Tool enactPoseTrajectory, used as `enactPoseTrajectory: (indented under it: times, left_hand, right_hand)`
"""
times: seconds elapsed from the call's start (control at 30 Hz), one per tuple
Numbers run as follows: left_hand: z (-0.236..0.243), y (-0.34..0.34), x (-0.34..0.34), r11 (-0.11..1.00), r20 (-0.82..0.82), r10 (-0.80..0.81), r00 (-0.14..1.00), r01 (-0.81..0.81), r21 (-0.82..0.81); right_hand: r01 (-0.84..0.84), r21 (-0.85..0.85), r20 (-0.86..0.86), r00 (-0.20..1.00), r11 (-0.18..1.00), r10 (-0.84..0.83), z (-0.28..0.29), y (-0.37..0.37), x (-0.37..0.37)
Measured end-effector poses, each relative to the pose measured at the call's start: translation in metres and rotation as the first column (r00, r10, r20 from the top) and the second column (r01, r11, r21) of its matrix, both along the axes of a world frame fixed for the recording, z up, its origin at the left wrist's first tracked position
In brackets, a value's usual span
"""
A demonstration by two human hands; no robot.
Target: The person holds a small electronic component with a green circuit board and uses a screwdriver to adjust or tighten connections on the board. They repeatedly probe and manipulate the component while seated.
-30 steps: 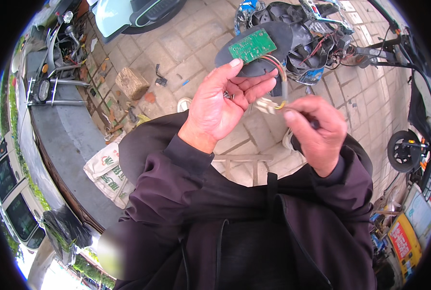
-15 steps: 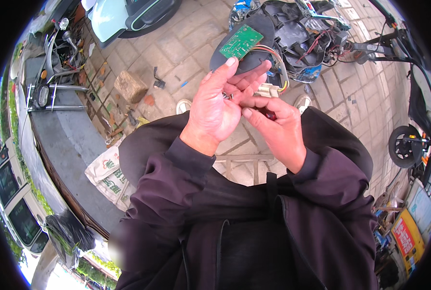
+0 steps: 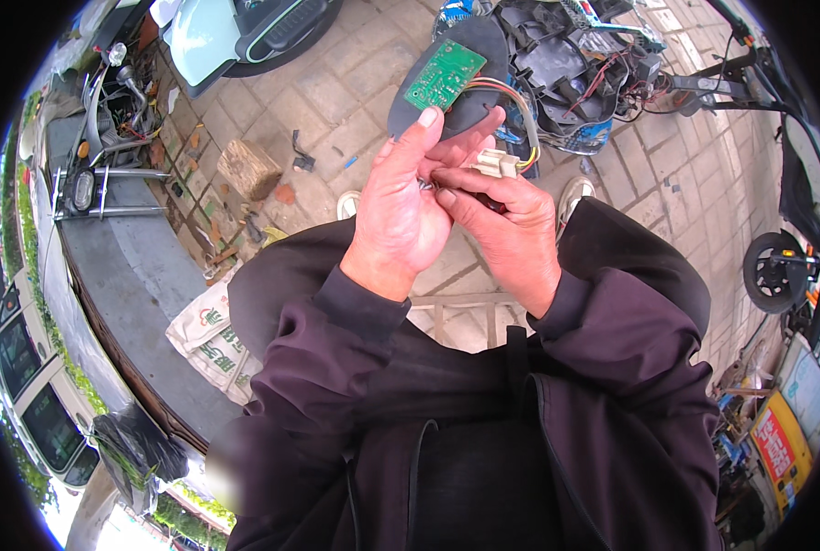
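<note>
In front of me my left hand (image 3: 396,216) is closed with its palm up, the thumb over the edge of a dark oval panel and a green circuit board (image 3: 446,75). A bundle of coloured wires (image 3: 525,108) runs from the board to a white plug connector (image 3: 497,163), which hangs by my right fingers. Small metal pieces, perhaps screws, show in my left palm. My right hand (image 3: 513,225) is closed, its thumb and forefinger pinched together at that palm. A bit of something dark red shows under its curled fingers; most of it is hidden.
Ahead to the right lies a black plastic vehicle body (image 3: 557,69) with loose wires. A pale green shell (image 3: 206,41) is at the far left. On the paving sit a stone block (image 3: 249,169) and small debris. A white sack (image 3: 209,335) lies left of my knee.
Both hands have shifted slightly left, carrying the panel, circuit board and wires with them. My right fingertips remain at the left palm, and more of the white connector shows.
</note>
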State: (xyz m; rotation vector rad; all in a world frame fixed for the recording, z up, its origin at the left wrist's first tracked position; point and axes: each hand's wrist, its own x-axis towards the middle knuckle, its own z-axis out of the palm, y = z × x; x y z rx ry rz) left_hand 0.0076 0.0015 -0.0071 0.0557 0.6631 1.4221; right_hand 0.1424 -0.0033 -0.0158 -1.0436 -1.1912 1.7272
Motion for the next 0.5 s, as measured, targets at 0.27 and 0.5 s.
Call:
enactPoseTrajectory:
  times: [0.27,0.5]
  left_hand:
    - [0.0081,-0.0009,0.0026,0.996,0.053,0.016,0.998,-0.011,-0.085]
    - [0.0042,-0.0005,0.0028,0.999,0.025,0.031,0.999,-0.031,-0.008]
  right_hand:
    - [0.033,-0.089,0.01,0.999,0.995,-0.032,-0.0054,-0.0007,0.0008]
    - [0.002,-0.058,0.053,0.999,0.998,0.001,-0.0026,0.001,0.0097]
